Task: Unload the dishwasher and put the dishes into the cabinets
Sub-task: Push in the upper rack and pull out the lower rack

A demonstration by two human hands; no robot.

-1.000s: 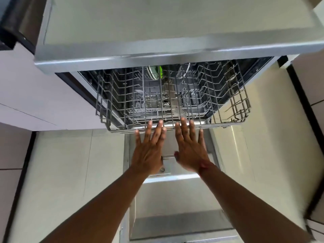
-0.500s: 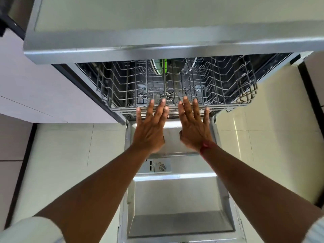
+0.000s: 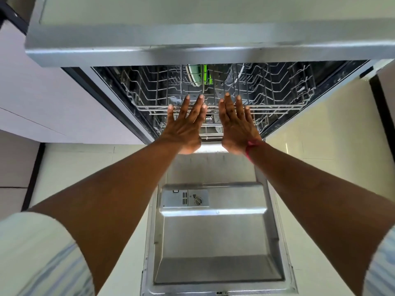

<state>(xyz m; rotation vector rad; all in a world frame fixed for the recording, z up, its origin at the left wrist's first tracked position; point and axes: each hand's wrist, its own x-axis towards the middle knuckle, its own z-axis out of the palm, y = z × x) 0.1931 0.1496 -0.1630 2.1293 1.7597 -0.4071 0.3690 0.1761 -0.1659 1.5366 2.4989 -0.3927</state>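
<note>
Against the rack's front rail [image 3: 277,107], left hand [image 3: 186,127] and right hand [image 3: 237,127] press flat, fingers straight.

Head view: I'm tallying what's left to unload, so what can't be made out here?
- Green item and rounded dish deep in the upper rack: head view, tops cut off by the counter edge and crossed by rack wires; identity unclear.
- Lower rack: head view, mostly behind the left hand, the right hand and the upper rack.
- Palm contact with the rack front: head view, only the backs of the hands show.
</note>
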